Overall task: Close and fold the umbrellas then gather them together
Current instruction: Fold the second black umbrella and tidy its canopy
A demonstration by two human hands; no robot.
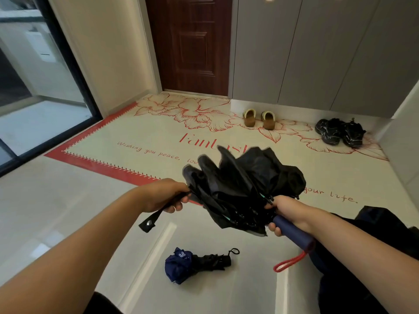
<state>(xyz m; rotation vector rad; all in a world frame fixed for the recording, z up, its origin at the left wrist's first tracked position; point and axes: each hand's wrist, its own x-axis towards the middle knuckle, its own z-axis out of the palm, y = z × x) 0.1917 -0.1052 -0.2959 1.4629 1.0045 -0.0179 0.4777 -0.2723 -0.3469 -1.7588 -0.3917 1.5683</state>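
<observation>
Gripping the navy handle (pixel 294 234) with my right hand (pixel 288 211), I steadied the collapsed black umbrella (pixel 244 184) over the floor (pixel 68 211); left hand (pixel 165 194) pinched its strap (pixel 154 219) taut for wrapping; folded umbrella (pixel 195 264) lay below.

Light: soft daylight from glass door (pixel 34 91), left | Glare: streaks on floor (pixel 145 259) | Blur: umbrella (pixel 240 177) top | Edges: bowed

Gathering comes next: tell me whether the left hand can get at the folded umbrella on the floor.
Probably not yet: the left hand grips the strap of the black umbrella. The folded umbrella lies uncovered on the floor.
</observation>
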